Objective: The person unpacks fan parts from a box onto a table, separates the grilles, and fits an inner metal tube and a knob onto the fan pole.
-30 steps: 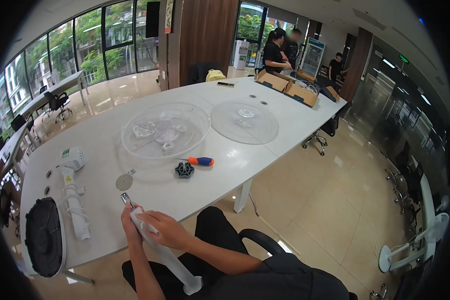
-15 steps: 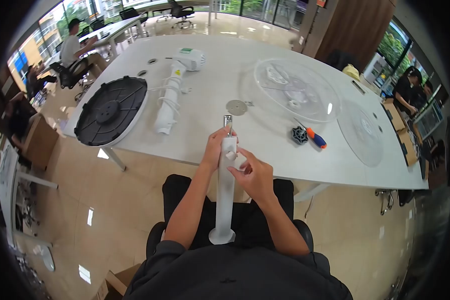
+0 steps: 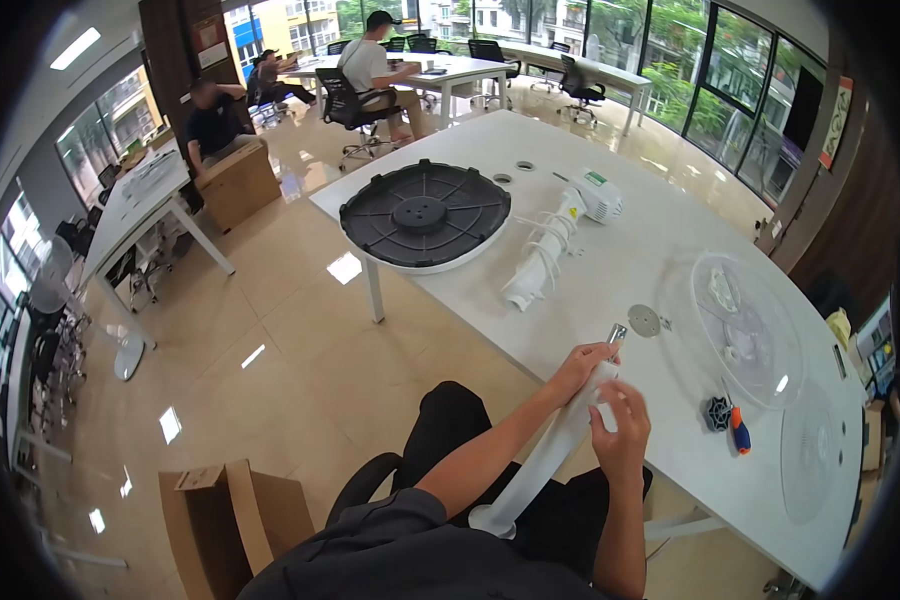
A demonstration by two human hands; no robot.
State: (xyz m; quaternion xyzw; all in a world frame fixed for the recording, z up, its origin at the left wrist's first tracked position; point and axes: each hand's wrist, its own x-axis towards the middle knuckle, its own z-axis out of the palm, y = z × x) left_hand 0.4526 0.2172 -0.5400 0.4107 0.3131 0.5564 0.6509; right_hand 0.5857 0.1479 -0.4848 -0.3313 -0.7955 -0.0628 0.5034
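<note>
A white fan stand pole [image 3: 545, 462] leans up from my lap, its flared lower end [image 3: 492, 520] against my dark clothing. A chrome tube [image 3: 618, 333] sticks out of its top. My left hand [image 3: 580, 370] is wrapped around the pole's upper end, just below the chrome tube. My right hand [image 3: 623, 425] is beside the upper pole, thumb and fingers curved and apart near the small white knob there. The fingers hide most of that knob, and whether they touch it is unclear.
On the white table [image 3: 660, 400] lie a black-topped round base [image 3: 425, 215], a white fan motor [image 3: 598, 197] with its cord-wrapped neck [image 3: 545, 262], clear fan grilles [image 3: 745, 330], a black knob [image 3: 716, 413] and a screwdriver [image 3: 739, 432]. An opened cardboard box [image 3: 235, 525] stands on the floor. People sit farther back.
The view has swung left, so the table and pole appear farther right. My left hand keeps its grip. My right hand's fingers have shifted slightly beside the knob.
</note>
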